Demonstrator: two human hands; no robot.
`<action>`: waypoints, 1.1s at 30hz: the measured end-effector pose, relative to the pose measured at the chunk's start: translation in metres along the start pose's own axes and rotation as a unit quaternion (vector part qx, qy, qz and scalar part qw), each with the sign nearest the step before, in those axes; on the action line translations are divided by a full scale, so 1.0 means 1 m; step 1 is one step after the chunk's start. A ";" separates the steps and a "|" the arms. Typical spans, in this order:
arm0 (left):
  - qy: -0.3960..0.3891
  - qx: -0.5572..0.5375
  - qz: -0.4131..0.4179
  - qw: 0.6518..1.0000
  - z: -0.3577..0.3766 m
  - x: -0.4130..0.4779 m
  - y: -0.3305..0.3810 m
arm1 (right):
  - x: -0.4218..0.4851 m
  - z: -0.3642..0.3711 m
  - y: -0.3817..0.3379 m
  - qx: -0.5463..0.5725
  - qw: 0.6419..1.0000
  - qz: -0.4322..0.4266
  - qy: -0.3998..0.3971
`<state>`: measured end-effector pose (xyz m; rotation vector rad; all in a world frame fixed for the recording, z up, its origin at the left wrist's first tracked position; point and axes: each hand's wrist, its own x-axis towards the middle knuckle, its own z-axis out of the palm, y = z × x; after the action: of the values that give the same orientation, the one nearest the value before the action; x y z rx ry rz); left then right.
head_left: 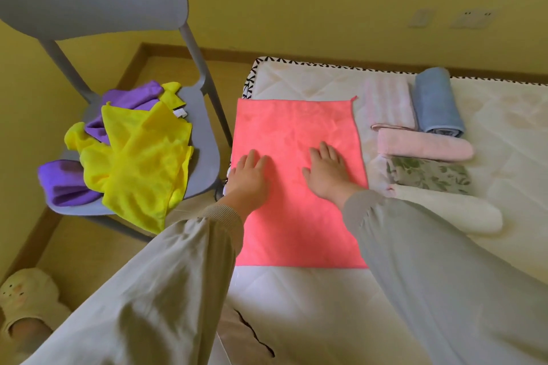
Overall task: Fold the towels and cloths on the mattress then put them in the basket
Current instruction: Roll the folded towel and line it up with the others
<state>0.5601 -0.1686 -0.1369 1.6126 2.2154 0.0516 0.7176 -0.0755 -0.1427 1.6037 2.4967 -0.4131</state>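
A pink-red cloth (293, 130) lies spread flat on the white mattress (504, 133), near its left edge. My left hand (250, 179) rests palm down on the cloth's left side, fingers apart. My right hand (327, 170) presses flat on its right side. Neither hand grips anything. To the right lie rolled and folded towels: a striped pink one (388, 104), a blue roll (437, 102), a pink roll (424, 145), a leaf-patterned one (430, 175) and a white roll (456, 210). No basket is in view.
A grey plastic chair (204, 157) stands left of the mattress, holding crumpled yellow cloths (142, 154) and purple cloths (65, 184). A slipper on a foot (26, 299) is at the lower left on the wooden floor. A yellow wall runs behind.
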 end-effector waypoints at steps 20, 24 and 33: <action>0.135 -0.084 -0.098 0.982 0.006 0.130 -0.020 | 0.131 0.005 0.037 0.057 0.966 0.201 0.153; 0.179 -0.182 -0.151 0.955 0.000 0.147 -0.027 | 0.146 0.006 0.042 0.087 0.941 0.232 0.232; 0.228 -0.320 -0.211 0.895 -0.023 0.172 -0.042 | 0.155 -0.016 0.052 0.240 0.914 0.277 0.171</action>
<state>0.4699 -0.0195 -0.1778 0.7915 2.4515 1.0124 0.7005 0.0848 -0.1768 2.6772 2.0840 -0.7541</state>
